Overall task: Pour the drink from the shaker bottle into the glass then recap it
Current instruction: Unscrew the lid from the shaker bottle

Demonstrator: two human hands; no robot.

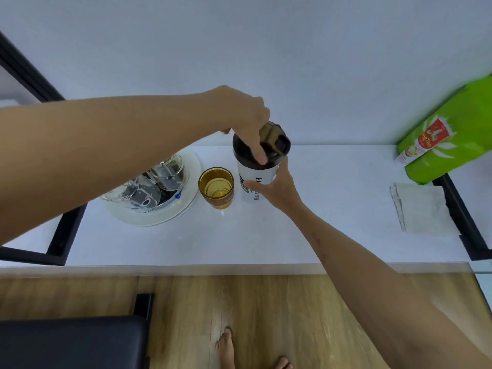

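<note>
A white shaker bottle (253, 179) with black lettering stands upright on the white table (266, 235), near the wall. Its black lid (279, 145) sits on top, with a tan flip cap. My left hand (247, 121) comes from above and grips the lid, fingers curled over its near edge. My right hand (279, 187) wraps the bottle's body from the right side. Just left of the bottle stands an amber glass (216, 187) holding some yellowish drink.
A white plate (170, 211) at the left carries several upturned clear glass cups (149, 187). A green packet (450, 139) leans on the wall at the far right, a folded white cloth (423, 209) in front of it. A black chair (72, 342) stands below.
</note>
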